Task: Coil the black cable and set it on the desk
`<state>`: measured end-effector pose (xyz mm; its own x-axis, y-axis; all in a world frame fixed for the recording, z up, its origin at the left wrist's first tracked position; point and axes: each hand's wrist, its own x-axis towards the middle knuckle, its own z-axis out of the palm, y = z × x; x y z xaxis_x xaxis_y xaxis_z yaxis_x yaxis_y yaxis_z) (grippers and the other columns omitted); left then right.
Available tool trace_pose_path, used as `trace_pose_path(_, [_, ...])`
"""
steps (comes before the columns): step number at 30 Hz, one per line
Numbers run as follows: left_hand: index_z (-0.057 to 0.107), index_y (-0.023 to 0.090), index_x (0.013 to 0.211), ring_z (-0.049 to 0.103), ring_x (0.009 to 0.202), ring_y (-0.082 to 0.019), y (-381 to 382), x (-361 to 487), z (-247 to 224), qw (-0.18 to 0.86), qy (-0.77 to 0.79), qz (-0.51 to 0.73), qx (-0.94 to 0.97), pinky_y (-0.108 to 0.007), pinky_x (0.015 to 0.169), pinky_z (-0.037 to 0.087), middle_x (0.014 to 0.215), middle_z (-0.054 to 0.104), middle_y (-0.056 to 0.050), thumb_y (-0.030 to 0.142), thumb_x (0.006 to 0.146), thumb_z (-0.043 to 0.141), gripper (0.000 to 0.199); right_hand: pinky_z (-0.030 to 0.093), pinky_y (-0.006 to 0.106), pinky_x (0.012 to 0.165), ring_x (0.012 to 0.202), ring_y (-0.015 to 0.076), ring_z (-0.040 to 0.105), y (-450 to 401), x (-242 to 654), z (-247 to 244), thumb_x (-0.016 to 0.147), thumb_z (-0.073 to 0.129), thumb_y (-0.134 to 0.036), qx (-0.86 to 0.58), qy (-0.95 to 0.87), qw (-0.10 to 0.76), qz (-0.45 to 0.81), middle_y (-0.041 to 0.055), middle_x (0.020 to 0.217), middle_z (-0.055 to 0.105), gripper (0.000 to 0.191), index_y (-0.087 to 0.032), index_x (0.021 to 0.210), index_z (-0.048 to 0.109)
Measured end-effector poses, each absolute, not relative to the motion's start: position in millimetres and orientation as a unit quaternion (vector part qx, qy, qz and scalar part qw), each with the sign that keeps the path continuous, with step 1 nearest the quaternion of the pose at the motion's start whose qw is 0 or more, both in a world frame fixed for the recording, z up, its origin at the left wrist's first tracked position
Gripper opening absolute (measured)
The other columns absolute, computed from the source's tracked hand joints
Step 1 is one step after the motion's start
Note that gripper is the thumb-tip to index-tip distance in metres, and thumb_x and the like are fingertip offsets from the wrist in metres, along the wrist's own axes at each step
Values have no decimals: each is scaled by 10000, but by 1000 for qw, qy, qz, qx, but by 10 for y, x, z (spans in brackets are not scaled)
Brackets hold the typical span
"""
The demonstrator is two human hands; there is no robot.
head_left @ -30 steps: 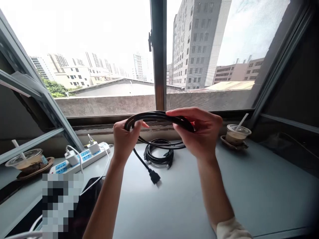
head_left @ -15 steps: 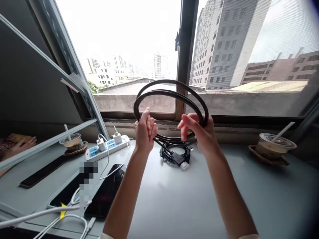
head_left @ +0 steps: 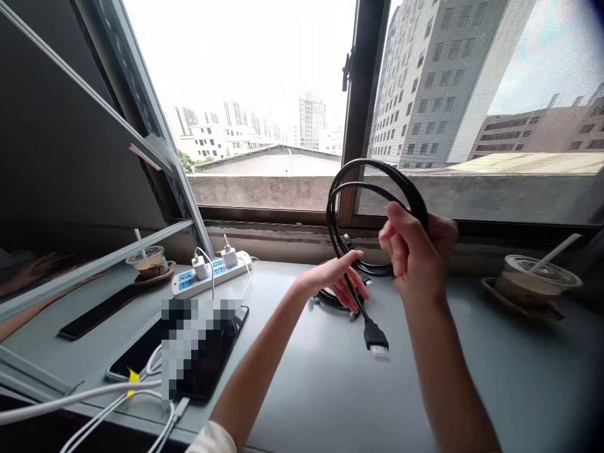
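A loosely coiled black HDMI cable is held up off the table, with my right hand closed around the right side of its loops. One end of it hangs down to a black plug with a pale tip, just above the tabletop. My left hand is beside that hanging end, fingers stretched out and loose; the cable crosses close by them, and I cannot tell whether they touch. Behind the left hand a second coiled black cable lies on the table, partly hidden.
On the left of the grey table are a white power strip with chargers, several phones and white cables. Iced drink cups stand at the left and right. A metal frame rises before the window.
The coil has shifted to the right with my right hand. My left hand has let go of the loops, opened and moved right; a plug end now dangles. The view has turned slightly left.
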<state>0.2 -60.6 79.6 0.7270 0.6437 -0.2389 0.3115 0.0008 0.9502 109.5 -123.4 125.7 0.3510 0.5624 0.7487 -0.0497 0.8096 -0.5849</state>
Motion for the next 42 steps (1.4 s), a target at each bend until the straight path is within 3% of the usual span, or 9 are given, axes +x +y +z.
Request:
trace_pose_path(2, [682, 89, 690, 641, 626, -208, -580, 26, 748, 653, 285, 84, 697, -307, 674, 500, 609, 656, -134, 656, 838, 153, 789, 194, 238, 317, 203, 31, 225, -1247, 1068, 1238, 720, 680, -373, -222, -563, 775, 181, -79, 247, 333, 346, -191, 445, 577])
trace_pose_path(6, [662, 107, 834, 640, 808, -203, -504, 76, 687, 728, 148, 252, 620, -337, 839, 467, 847, 690, -104, 472, 855, 422, 437, 170, 239, 323, 218, 27, 198, -1201, 1051, 1253, 732, 655, -364, -176, -519, 813, 196, -81, 249, 299, 413, -191, 403, 476])
trace_pose_path(12, [451, 164, 654, 645, 894, -198, -506, -49, 883, 686, 159, 470, 532, -292, 809, 471, 865, 689, -76, 304, 859, 473, 249, 190, 183, 342, 343, 15, 244, -823, 1247, 1276, 599, 731, -309, -231, -371, 843, 313, -104, 377, 274, 438, -180, 463, 335])
trace_pose_path(18, [402, 188, 638, 644, 546, -170, -625, -300, 1114, 500, 230, 573, 607, -227, 581, 474, 400, 443, 62, 447, 858, 502, 354, 280, 166, 327, 456, 69, 470, -706, 1354, 1188, 680, 690, -367, -338, -486, 777, 213, -42, 648, 552, 395, -214, 1020, 557])
trace_pose_path(23, [458, 177, 592, 473, 301, -129, -785, -419, 1254, 527, 238, 571, 583, -184, 328, 348, 309, 262, 91, 382, 803, 569, 315, 465, 214, 478, 740, 127, 569, -761, 1287, 1153, 739, 660, -306, -348, -591, 728, 6, 44, 1029, 570, 431, -270, 1158, 563])
trace_pose_path(27, [417, 157, 507, 195, 241, -24, -863, -463, 1314, 582, 195, 574, 542, -143, 261, 138, 323, 231, 97, 283, 755, 626, 347, 443, 217, 465, 680, 107, 527, -816, 1240, 1172, 779, 647, -314, -323, -615, 715, -81, 30, 969, 571, 362, -281, 1137, 604])
trace_pose_path(36, [287, 176, 454, 154, 256, -19, -862, -490, 1315, 712, 68, 455, 530, -143, 259, 103, 315, 192, 93, 366, 751, 669, 520, 391, 219, 418, 582, 90, 520, -841, 1327, 1160, 757, 685, -231, -269, -596, 745, -130, 0, 855, 590, 353, -334, 1093, 655])
trace_pose_path(39, [316, 180, 450, 137, 251, -30, -860, -484, 1309, 730, 28, 431, 530, -161, 252, 93, 315, 170, 82, 531, 844, 495, 557, 369, 226, 409, 504, 66, 464, -891, 1336, 1158, 704, 731, -245, -261, -576, 759, -150, 8, 821, 591, 376, -327, 1067, 679])
trace_pose_path(42, [322, 177, 431, 141, 250, -40, -856, -480, 1297, 732, 13, 430, 528, -168, 256, 87, 313, 164, 65, 438, 946, 306, 578, 351, 234, 404, 453, 46, 415, -971, 1357, 1156, 721, 713, -308, -287, -565, 752, -182, 22, 787, 591, 332, -294, 1053, 693])
